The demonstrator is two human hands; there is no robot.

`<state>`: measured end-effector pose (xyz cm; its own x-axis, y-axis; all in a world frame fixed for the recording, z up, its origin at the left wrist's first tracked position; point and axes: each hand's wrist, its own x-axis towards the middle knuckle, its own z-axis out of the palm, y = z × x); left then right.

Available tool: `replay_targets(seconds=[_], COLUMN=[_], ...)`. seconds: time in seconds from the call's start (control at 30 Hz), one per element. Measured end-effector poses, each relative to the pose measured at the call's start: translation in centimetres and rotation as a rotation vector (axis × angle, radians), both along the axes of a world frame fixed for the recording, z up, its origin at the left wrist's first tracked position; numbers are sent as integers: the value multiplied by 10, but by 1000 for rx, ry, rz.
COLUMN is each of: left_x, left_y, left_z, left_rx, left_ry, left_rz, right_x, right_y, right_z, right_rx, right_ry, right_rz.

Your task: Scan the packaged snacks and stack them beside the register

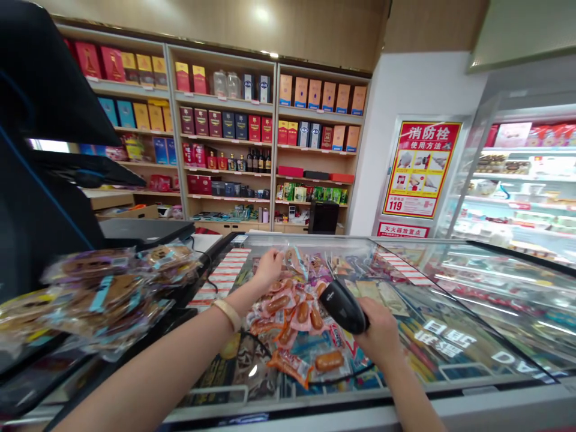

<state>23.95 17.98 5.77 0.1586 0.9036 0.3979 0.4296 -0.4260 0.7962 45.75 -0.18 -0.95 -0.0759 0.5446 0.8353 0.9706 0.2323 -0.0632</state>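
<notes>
My left hand (270,265) reaches over the freezer's glass top, its fingers closed on the edge of a clear packet (294,260). In my right hand (378,327) is a black handheld scanner (344,305), its head pointing up and to the left. Between and below the hands, several packaged sausages (303,312) lie in a pile on the glass. One single wrapped sausage (329,360) lies nearer to me, beside an orange-and-red packet (290,367). A black cable runs across the glass under the pile.
At the left, several flat clear packets (108,294) are heaped beside a dark checkout screen (54,72). The freezer (450,390) spans the front. Shelves of boxes (229,125) line the back wall, and a lit refrigerated cabinet (522,180) stands at the right.
</notes>
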Motion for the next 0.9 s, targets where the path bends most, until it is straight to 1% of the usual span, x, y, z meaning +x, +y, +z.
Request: replay_targets(seconds=[0.07, 0.1, 0.2, 0.23, 0.27, 0.37, 0.47, 0.53, 0.6, 0.7, 0.8, 0.9], left_x=[-15, -24, -50, -59, -66, -86, -101, -109, -115, -123, -127, -127], left_y=[-13, -20, -44, -52, -61, -86, -112, -129, -145, -163, -172, -178], left_z=[5, 8, 11, 12, 11, 8, 2, -2, -5, -9, -13, -18], left_rx=[-89, -170, -480, -558, -606, -731, -968, -1081, -1122, -1166, -1180, -1162], left_ry=[-176, -331, -927, -1070, -1148, -1282, -1515, -1677, -1804, -1928, -1974, -1981], left_rz=[-24, -45, -148, -188, -226, -317, -316, -317, -356, -418, -441, -451], right_x=[-3, -5, -15, -19, -23, -40, -58, -70, -81, -98, -113, -125], right_y=[0, -1, -4, -5, -7, -13, -19, -23, -28, -36, -43, -45], right_z=[1, 2, 7, 9, 12, 21, 32, 39, 47, 58, 66, 69], right_rx=[22, 36, 67, 74, 77, 83, 100, 109, 101, 76, 25, -40], right_ry=[1, 6, 9, 3, -7, -33, -37, -39, -55, -85, -91, -58], right_rz=[3, 7, 29, 40, 53, 94, 141, 167, 194, 244, 287, 300])
